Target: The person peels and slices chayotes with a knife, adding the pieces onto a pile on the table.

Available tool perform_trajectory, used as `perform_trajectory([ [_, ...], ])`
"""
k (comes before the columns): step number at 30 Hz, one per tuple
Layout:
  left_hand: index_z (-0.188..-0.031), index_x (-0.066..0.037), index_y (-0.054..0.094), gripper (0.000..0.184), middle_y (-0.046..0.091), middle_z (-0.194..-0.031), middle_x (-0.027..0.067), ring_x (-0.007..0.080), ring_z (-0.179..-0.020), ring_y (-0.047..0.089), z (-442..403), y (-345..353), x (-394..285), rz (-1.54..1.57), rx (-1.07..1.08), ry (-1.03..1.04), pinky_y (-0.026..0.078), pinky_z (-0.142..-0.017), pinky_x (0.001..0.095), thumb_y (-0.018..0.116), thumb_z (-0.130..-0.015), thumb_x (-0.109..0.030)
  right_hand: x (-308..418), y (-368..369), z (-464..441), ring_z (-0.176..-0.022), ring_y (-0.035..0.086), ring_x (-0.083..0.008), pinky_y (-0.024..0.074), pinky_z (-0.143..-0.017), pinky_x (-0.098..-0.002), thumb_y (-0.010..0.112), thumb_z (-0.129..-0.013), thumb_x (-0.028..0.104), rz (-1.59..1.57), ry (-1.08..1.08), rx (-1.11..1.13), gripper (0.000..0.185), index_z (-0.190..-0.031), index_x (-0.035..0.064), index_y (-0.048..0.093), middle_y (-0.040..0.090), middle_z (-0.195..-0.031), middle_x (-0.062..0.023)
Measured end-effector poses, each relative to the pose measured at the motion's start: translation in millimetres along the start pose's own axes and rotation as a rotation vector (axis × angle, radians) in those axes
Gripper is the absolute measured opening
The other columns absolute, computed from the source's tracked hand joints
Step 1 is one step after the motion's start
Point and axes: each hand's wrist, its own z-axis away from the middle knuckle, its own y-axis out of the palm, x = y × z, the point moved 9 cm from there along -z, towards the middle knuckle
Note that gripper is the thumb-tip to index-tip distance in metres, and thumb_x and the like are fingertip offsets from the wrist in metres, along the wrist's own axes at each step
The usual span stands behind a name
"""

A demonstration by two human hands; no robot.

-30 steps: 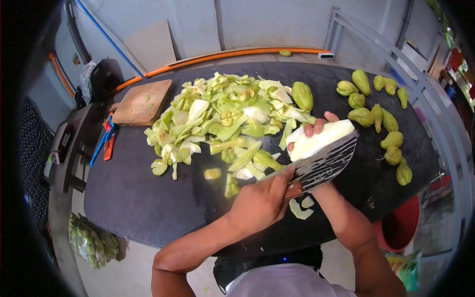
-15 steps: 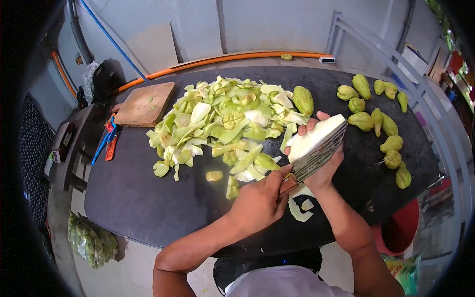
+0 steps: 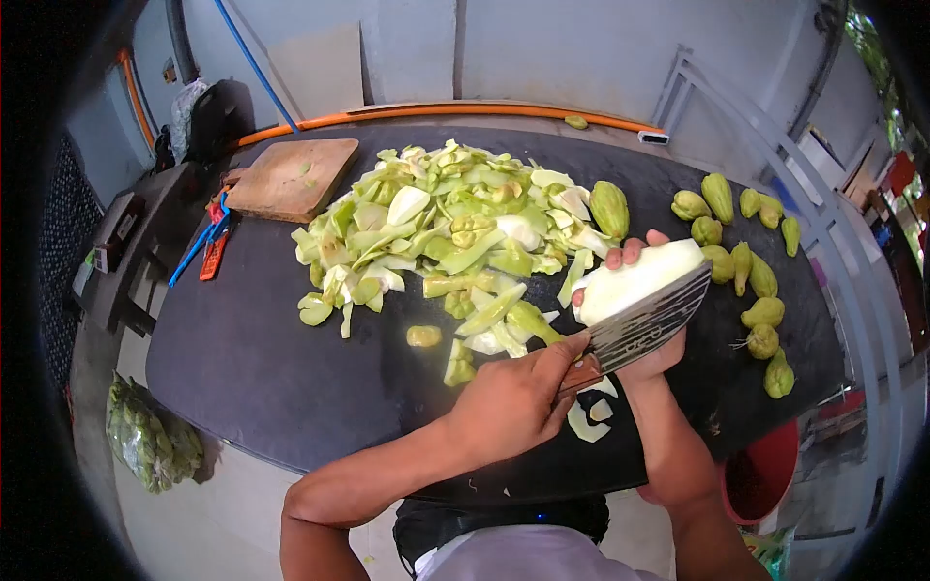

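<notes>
My left hand is closed round the wooden handle of a broad cleaver. Its wet, streaked blade lies slantwise along the near side of a peeled, pale chayote. That chayote rests in my right hand, whose fingers curl over its far side and whose palm is partly behind the blade. Just beyond stands a large heap of green chayote peelings, with an unpeeled chayote at its right edge. A few pale peel strips lie on the dark table below my right wrist.
Several whole chayotes are spread along the table's right side. At the back left lie a wooden chopping board and an orange-handled tool. A red bucket stands below right, a bag of green produce on the floor at left.
The cleaver blade has turned to show more of its flat face against the chayote. Both hands have shifted slightly, and the whole view has moved a little.
</notes>
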Motion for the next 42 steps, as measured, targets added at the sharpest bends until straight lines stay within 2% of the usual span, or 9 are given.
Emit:
perform_trajectory([
  [7,-0.142,-0.002,0.045,0.065,0.07,-0.094,0.0149,0.0341,-0.082,0.072,2,2,-2,0.004,0.021,0.015,0.06,-0.071,0.0417,0.069,-0.082,-0.003,9,7,0,-0.12,0.042,-0.0207,0.0509,-0.095,-0.0519,0.066,-0.092,0.042,0.092,-0.04,0.002,0.066,-0.147,0.0186,0.037,0.044,-0.123,-0.0058],
  [14,-0.14,-0.002,0.048,0.063,0.068,-0.083,0.0144,0.034,-0.075,0.071,0,-1,-4,-0.086,-0.087,0.072,0.059,-0.065,0.0424,0.072,-0.082,-0.007,5,6,3,-0.121,0.041,-0.0208,0.0495,-0.096,-0.0531,0.066,-0.091,0.038,0.009,-0.018,-0.031,0.065,-0.144,0.0178,0.036,0.042,-0.123,-0.0053],
  [22,-0.139,-0.001,0.048,0.061,0.068,-0.084,0.0152,0.0336,-0.075,0.072,-3,-1,0,-0.109,-0.092,0.069,0.058,-0.065,0.0421,0.072,-0.084,-0.008,-2,11,0,-0.121,0.041,-0.0212,0.0504,-0.097,-0.054,0.072,-0.084,0.036,-0.095,0.1,0.02,0.07,-0.142,0.0179,0.037,0.041,-0.122,-0.0048],
  [26,-0.14,-0.001,0.048,0.061,0.068,-0.085,0.0156,0.0338,-0.076,0.072,-4,3,0,-0.094,-0.092,0.06,0.058,-0.066,0.0427,0.072,-0.084,-0.008,2,5,1,-0.12,0.042,-0.0217,0.0506,-0.097,-0.0536,0.068,-0.086,0.037,0.063,0.004,0.056,0.067,-0.143,0.0181,0.037,0.041,-0.121,-0.005],
  [32,-0.141,-0.003,0.045,0.063,0.068,-0.086,0.0171,0.0369,-0.077,0.071,-5,6,7,-0.109,-0.052,0.009,0.058,-0.068,0.0456,0.07,-0.083,-0.007,-15,9,6,-0.118,0.043,-0.0223,0.0525,-0.093,-0.0521,0.054,-0.092,0.041,-0.246,0.221,-0.081,0.059,-0.143,0.0171,0.038,0.043,-0.119,-0.0059],
  [36,-0.143,-0.003,0.042,0.066,0.068,-0.084,0.0193,0.0396,-0.077,0.07,-6,8,7,-0.063,-0.034,-0.016,0.057,-0.067,0.0474,0.069,-0.083,-0.006,-7,3,4,-0.118,0.044,-0.0236,0.0536,-0.091,-0.054,0.051,-0.093,0.04,0.038,0.069,-0.018,0.055,-0.142,0.0157,0.04,0.045,-0.119,-0.0061],
  [38,-0.144,-0.004,0.04,0.066,0.068,-0.081,0.0207,0.041,-0.075,0.07,-7,7,7,-0.064,-0.034,-0.023,0.056,-0.066,0.0485,0.069,-0.084,-0.007,-10,6,6,-0.118,0.045,-0.0248,0.0545,-0.091,-0.0573,0.05,-0.095,0.039,-0.045,0.137,-0.089,0.054,-0.142,0.0142,0.042,0.046,-0.119,-0.0068],
  [41,-0.144,-0.005,0.038,0.065,0.066,-0.076,0.0219,0.0425,-0.072,0.069,-6,11,13,-0.056,-0.065,-0.054,0.055,-0.062,0.0504,0.068,-0.087,-0.008,-19,1,9,-0.118,0.045,-0.0254,0.0559,-0.09,-0.0552,0.049,-0.095,0.039,-0.151,0.202,-0.124,0.053,-0.141,0.0123,0.042,0.045,-0.119,-0.0079],
  [42,-0.145,-0.005,0.037,0.064,0.066,-0.076,0.0223,0.0433,-0.072,0.068,-7,9,13,-0.051,-0.076,-0.065,0.054,-0.062,0.0513,0.068,-0.088,-0.008,-14,1,9,-0.113,0.046,-0.0242,0.0491,-0.099,-0.0463,0.048,-0.087,0.03,-0.03,0.163,-0.184,0.058,-0.141,0.0094,0.04,0.045,-0.116,-0.0072],
])
